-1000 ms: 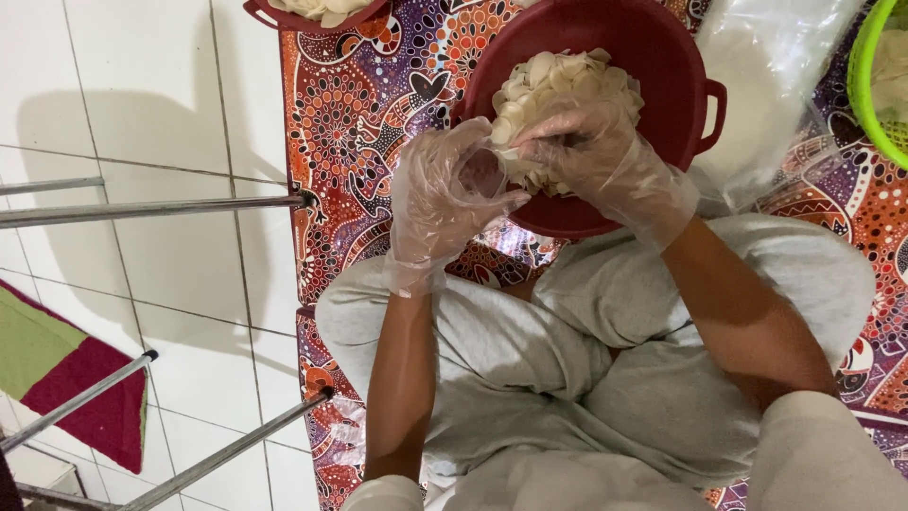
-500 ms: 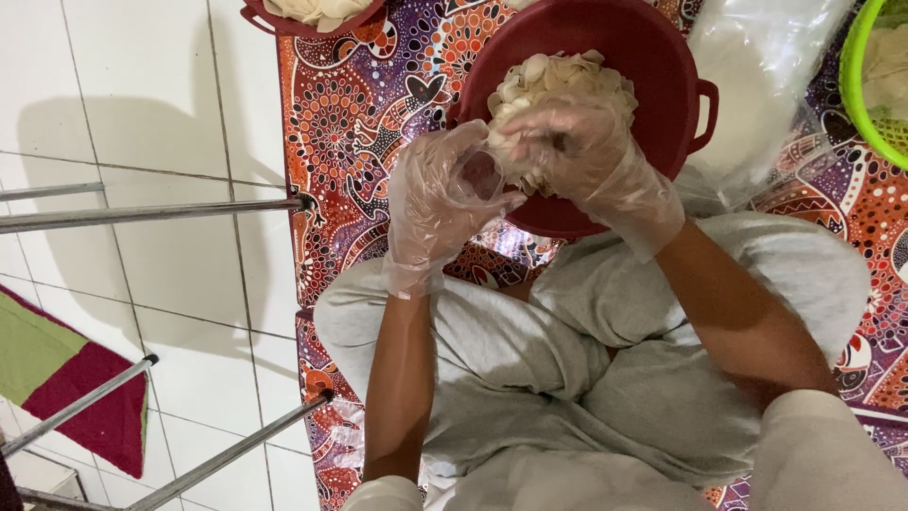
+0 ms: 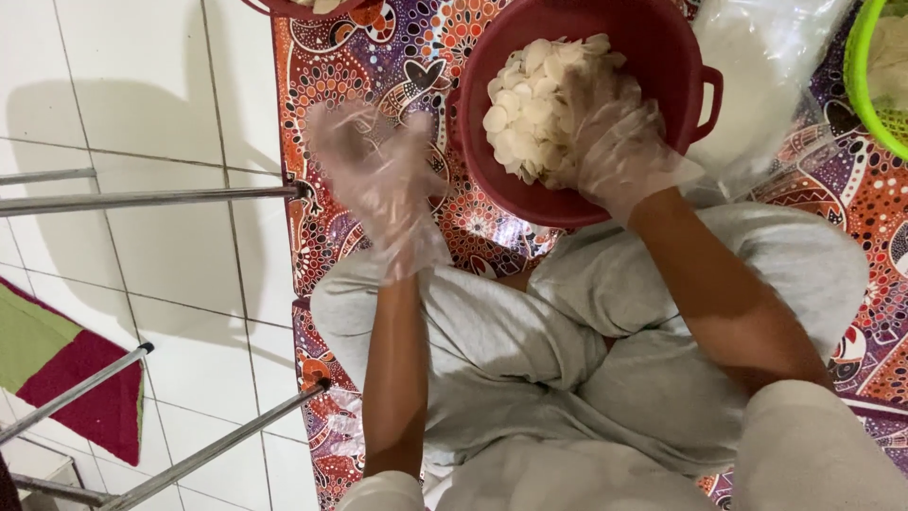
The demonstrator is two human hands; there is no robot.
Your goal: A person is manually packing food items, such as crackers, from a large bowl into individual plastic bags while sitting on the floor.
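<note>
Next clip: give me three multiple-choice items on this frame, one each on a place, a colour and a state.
1. Where is the right hand?
A. on the tiled floor
B. in the red basin, on the pale round chips
C. on a knee

2. What colour is the basket at the right edge?
A. green
B. blue
C. black

3. How is the left hand?
A. bare, in a fist
B. gloved, gripping the basin rim
C. gloved, over the patterned mat

Key: 1 B, the gloved fingers rest on the chips; 2 A, its rim is bright green; 3 C, a clear glove shows, apart from the basin.
</note>
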